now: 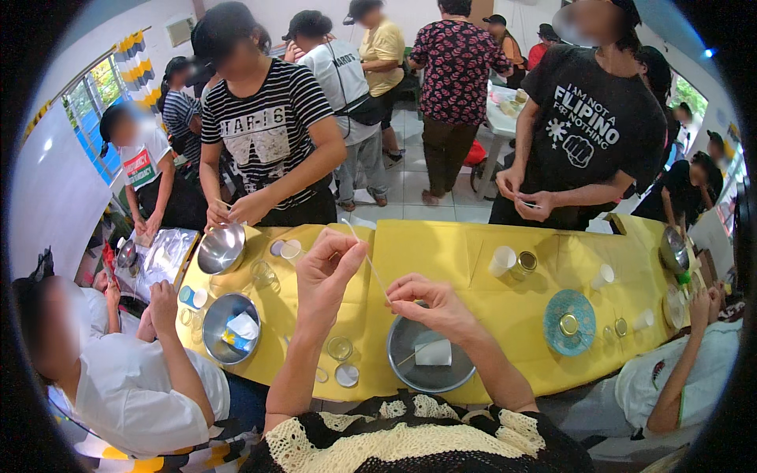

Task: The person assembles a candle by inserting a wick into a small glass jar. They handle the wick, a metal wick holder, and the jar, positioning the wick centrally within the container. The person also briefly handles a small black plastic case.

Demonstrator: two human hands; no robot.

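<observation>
A yellow-covered table (512, 319) stretches off to the left and right of the steel bowl (401, 340) set in front of the person. The left hand (327, 264) is raised, up and to the left of that bowl; the right hand (432, 303) is the nearer one, about over its far rim. Inside the bowl lie a white paper (434, 352) and, toward its left side, a thin stick (406, 359). Slightest of all is the white string (375, 273), held in the air beyond the bowl's far left edge, its long axis slanting from left hand down to right. Left thumb and forefinger pinch it, an end poking free above; right thumb and fingertips press together on the lower part.
</observation>
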